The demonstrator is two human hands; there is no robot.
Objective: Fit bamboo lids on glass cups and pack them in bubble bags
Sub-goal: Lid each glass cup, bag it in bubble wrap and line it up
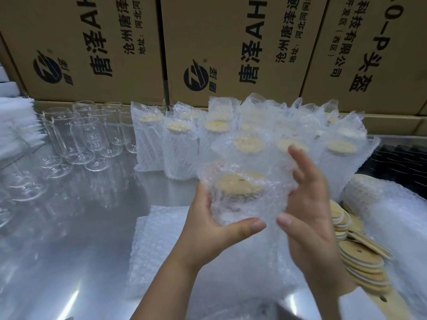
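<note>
Your left hand (209, 224) grips a bubble bag (245, 181) from its left side, thumb across the front near the bottom and fingers hidden behind it. Inside the bag is a glass cup (233, 209), blurred by the wrap, with a bamboo lid (239, 186) sitting on its top. Your right hand (307, 215) is open against the bag's right side, fingers spread and raised, thumb pointing toward your left thumb; the motion blur makes it unclear how firmly it presses. You hold the bag in the air above the metal table (69, 239).

Directly under your hands lies a stack of flat empty bubble bags (159, 248). Just to the right of your right hand is a pile of loose bamboo lids (360, 257), some leaning on each other, and beyond them a clear plastic bag (397, 215) with more lids inside. Behind your hands stand rows of packed cups (178, 146), each upright in its own wrap with a lid showing at the top. Well to the left of your left hand are bare glass cups (85, 135), standing close together. Cardboard boxes (221, 47) with black print form a wall behind everything.
</note>
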